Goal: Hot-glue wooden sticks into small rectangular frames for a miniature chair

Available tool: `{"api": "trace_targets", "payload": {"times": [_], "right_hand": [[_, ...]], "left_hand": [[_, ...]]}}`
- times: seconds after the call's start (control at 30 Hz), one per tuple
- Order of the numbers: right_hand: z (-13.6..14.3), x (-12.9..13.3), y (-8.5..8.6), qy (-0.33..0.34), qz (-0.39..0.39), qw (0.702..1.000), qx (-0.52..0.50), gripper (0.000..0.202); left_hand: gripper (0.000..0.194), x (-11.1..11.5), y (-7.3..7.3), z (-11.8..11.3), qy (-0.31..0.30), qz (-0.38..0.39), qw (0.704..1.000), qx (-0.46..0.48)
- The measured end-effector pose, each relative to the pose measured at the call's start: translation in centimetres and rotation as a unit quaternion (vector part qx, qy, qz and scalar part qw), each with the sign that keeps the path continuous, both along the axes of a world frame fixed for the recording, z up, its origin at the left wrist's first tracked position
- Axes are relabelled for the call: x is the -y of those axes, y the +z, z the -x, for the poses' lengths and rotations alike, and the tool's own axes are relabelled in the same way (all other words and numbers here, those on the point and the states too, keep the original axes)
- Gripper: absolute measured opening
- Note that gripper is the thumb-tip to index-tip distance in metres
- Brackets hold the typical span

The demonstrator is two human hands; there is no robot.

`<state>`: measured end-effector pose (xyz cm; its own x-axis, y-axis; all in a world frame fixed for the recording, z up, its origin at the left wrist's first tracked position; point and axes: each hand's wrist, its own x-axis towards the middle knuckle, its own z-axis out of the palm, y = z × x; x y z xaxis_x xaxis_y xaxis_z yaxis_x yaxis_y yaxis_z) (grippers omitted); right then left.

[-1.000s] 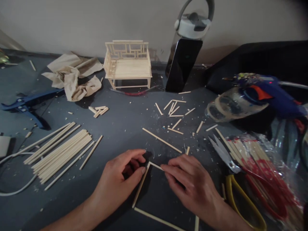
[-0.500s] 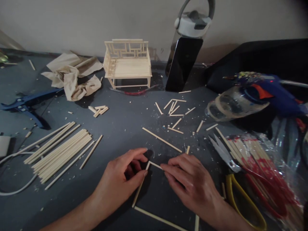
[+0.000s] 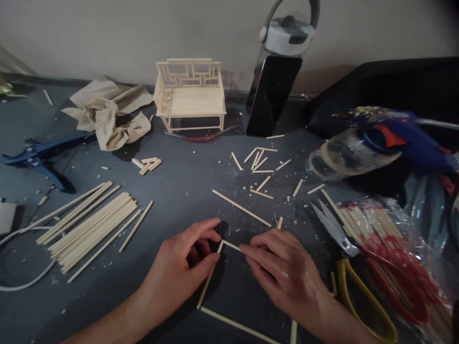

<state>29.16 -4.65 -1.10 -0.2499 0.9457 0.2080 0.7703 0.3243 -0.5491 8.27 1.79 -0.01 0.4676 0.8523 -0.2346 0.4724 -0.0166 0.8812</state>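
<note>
Thin wooden sticks lie in a rough frame on the dark table (image 3: 179, 196). My left hand (image 3: 179, 267) is beside its upper left corner, thumb at the left stick (image 3: 208, 283) and index finger apart above it. My right hand (image 3: 287, 270) pinches the upper stick (image 3: 231, 245), whose left end meets the top of the left stick. The bottom stick (image 3: 238, 326) starts near the left stick's lower end. A right-hand stick (image 3: 293, 332) is partly hidden under my right wrist. A loose long stick (image 3: 241, 208) lies just beyond my hands.
Stick bundle (image 3: 95, 229) and blue cutter (image 3: 39, 157) at left; crumpled cloth (image 3: 107, 112), miniature wooden bench (image 3: 191, 98), phone (image 3: 274, 95) against a bottle (image 3: 289, 38) behind. Short pieces (image 3: 263, 184), glue gun (image 3: 405, 134) on a jar (image 3: 344, 155), scissors (image 3: 366, 296), bagged sticks (image 3: 398, 239) at right.
</note>
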Motion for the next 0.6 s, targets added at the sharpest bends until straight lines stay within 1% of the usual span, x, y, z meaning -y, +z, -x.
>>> {"api": "trace_targets", "payload": {"times": [0.6], "right_hand": [[0.02,-0.04,-0.02,0.005,0.002,1.000,-0.001,0.022]], "left_hand": [[0.049,-0.03,-0.28,-0.03,-0.005,0.004,1.000,-0.001]]}}
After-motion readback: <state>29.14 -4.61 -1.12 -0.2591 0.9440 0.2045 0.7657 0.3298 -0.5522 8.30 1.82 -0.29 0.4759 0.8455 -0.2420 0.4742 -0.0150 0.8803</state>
